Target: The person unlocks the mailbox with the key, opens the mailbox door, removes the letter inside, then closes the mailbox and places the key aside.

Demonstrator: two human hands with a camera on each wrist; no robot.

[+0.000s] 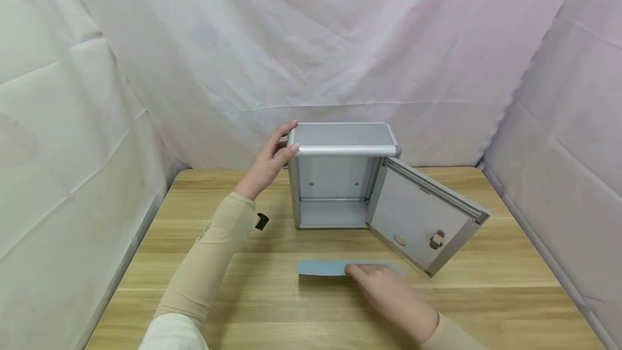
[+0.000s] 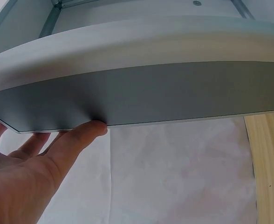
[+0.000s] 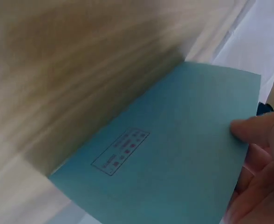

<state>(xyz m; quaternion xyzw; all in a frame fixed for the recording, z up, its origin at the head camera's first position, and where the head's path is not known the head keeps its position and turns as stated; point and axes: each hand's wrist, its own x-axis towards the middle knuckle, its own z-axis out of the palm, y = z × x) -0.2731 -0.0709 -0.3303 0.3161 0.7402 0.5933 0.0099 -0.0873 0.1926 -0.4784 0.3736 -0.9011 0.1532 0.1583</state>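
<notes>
A grey and silver lockable metal box (image 1: pixel 346 135) stands upright on the table, its hinged door (image 1: pixel 418 209) swung out to the right. A lock (image 1: pixel 437 240) sits on the door's inner face. My left hand (image 1: pixel 272 161) grips the box's upper left corner, thumb at the front and fingers toward the back. In the left wrist view, my thumb (image 2: pixel 81 137) presses on the grey panel's edge. My right hand (image 1: pixel 389 288) pinches a light-blue sheet of paper (image 1: pixel 320 268) in front of the box. A printed rectangle (image 3: pixel 120 151) with small characters shows on the paper.
The wooden table (image 1: pixel 252 290) extends around the box. White cloth (image 1: pixel 311 58) hangs behind it and along both sides. The door's outer lower corner juts forward on the right, close to the right hand. A black strap piece (image 1: pixel 262 221) sticks out by the left wrist.
</notes>
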